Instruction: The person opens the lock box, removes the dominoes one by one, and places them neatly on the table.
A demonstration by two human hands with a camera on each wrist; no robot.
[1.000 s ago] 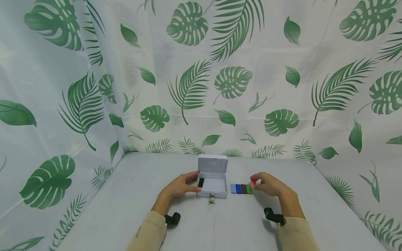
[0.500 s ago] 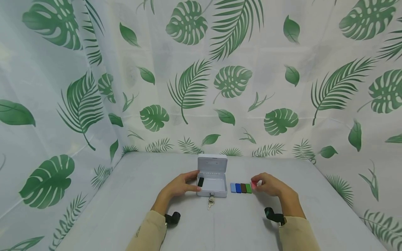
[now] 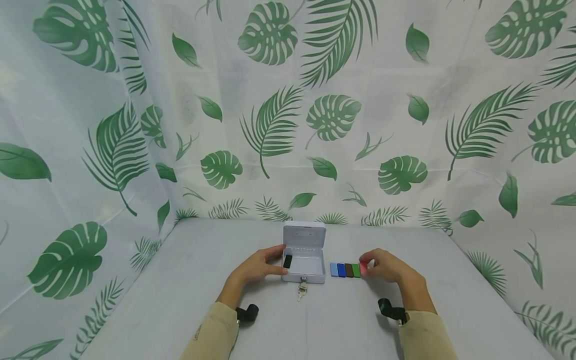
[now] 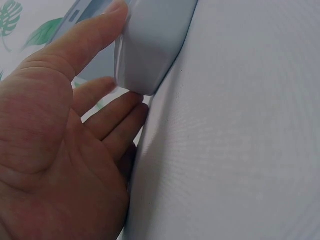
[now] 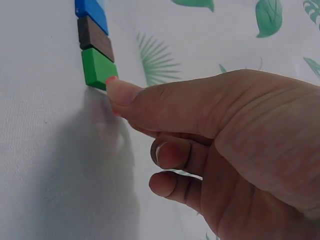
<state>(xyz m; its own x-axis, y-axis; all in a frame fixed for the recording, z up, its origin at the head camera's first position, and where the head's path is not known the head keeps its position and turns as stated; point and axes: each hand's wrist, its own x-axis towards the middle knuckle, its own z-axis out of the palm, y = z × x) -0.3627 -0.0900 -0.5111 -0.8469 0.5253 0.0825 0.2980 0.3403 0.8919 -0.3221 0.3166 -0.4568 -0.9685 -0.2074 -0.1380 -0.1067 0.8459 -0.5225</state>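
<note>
A white cash box (image 3: 315, 278) stands with its lid (image 3: 304, 236) raised. My left hand (image 3: 257, 265) holds the box by its left side, thumb at the near corner and fingers at the far one. A small black block (image 3: 287, 261) lies inside along the left wall. Between thumb and fingertips my right hand (image 3: 388, 266) pinches a pink block (image 3: 363, 268), at the right end of a row. Beside it lies a green block (image 3: 356, 270), then brown (image 3: 348, 270), blue (image 3: 341, 270) and light blue (image 3: 334, 270) ones. In the right wrist view the thumb mostly hides the pink block.
Keys (image 3: 303, 290) hang from the lock on the box's front. A white cloth (image 3: 310, 325) covers the table. Leaf-printed curtains (image 3: 288, 125) rise at the back and both sides. Each wrist wears a black camera (image 3: 248, 314).
The pink block has gone from upright and raised in my right hand to down against the green block's right side. My left hand stays at the box.
</note>
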